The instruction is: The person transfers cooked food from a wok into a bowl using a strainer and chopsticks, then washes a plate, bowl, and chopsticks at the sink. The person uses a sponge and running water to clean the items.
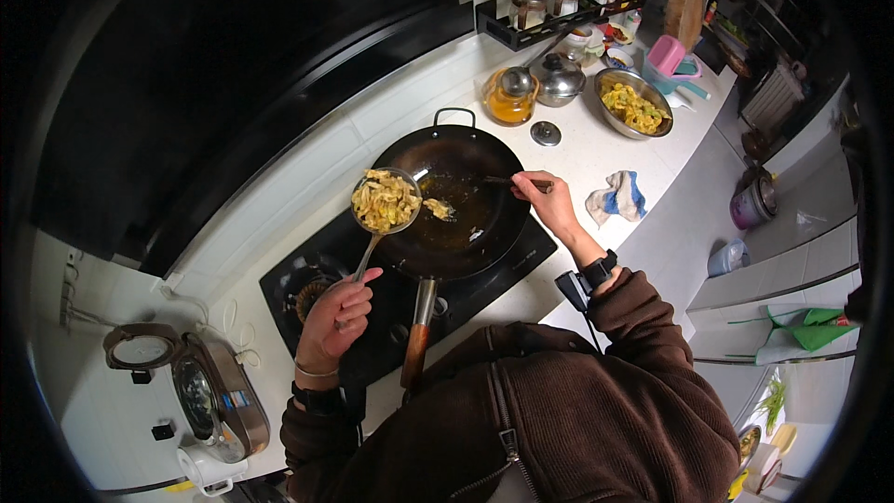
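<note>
My left hand (337,318) grips the handle of a metal strainer ladle (368,256), raised over the left rim of a dark wok (457,262). Golden fried pieces (385,201) fill the ladle. In the wok, a small fried piece (438,209) lies in shallow oil (468,188), right of the ladle. My right hand (555,206), at the wok's right rim, pinches a slim dark-handled utensil (542,185). Its far end reaches over the wok and is too dim to identify. The wok sits on a black gas hob (517,258), its wooden handle (415,353) towards me.
On the counter to the right are a steel bowl (614,122) of battered pieces, a glass teapot (510,101), a lid (545,133) and a cloth (616,199). A rice cooker (223,391) with its lid up stands at left. A spice rack (517,35) hangs behind.
</note>
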A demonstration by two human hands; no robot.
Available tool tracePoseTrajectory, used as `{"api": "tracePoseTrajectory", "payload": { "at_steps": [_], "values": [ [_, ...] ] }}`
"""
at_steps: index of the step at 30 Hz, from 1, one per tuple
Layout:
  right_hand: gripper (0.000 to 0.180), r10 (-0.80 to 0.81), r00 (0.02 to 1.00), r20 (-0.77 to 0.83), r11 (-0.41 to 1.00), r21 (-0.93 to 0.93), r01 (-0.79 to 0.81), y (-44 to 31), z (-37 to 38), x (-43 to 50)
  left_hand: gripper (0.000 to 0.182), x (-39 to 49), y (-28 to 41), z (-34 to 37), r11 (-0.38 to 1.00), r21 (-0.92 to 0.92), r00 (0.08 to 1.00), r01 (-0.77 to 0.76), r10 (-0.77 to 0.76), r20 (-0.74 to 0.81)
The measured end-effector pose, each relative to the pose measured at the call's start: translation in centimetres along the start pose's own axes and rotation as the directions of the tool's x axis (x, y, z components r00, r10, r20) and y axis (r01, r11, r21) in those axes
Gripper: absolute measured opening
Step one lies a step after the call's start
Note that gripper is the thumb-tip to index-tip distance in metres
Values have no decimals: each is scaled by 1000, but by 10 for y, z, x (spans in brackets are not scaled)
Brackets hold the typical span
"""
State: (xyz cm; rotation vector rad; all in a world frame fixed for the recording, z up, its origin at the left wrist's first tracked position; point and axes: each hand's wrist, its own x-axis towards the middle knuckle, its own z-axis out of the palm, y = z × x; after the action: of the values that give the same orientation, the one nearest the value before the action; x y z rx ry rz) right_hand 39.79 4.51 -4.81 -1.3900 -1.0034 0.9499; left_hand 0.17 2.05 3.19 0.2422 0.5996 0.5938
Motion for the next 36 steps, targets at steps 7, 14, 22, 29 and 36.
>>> {"api": "tracePoseTrajectory", "payload": {
  "at_steps": [7,14,22,29,36],
  "values": [
    [15,-338,881,332,873,-239,425,-20,26,-37,35,2,3,3,1000,-18,1000,-5,5,4],
    [14,-477,697,536,629,-346,696,-12,54,-47,35,-1,2,2,1000,-17,1000,0,0,16],
    [15,-429,881,199,772,-426,472,-16,32,-37,35,-3,1,2,1000,-4,999,-29,28,-32],
    [19,-340,939,55,839,-434,329,-20,13,-34,34,-1,2,6,1000,15,1000,-20,21,-15],
    [15,-378,923,72,818,-440,369,-38,7,-38,34,0,1,6,1000,28,1000,-12,12,-5]
  ]
}}
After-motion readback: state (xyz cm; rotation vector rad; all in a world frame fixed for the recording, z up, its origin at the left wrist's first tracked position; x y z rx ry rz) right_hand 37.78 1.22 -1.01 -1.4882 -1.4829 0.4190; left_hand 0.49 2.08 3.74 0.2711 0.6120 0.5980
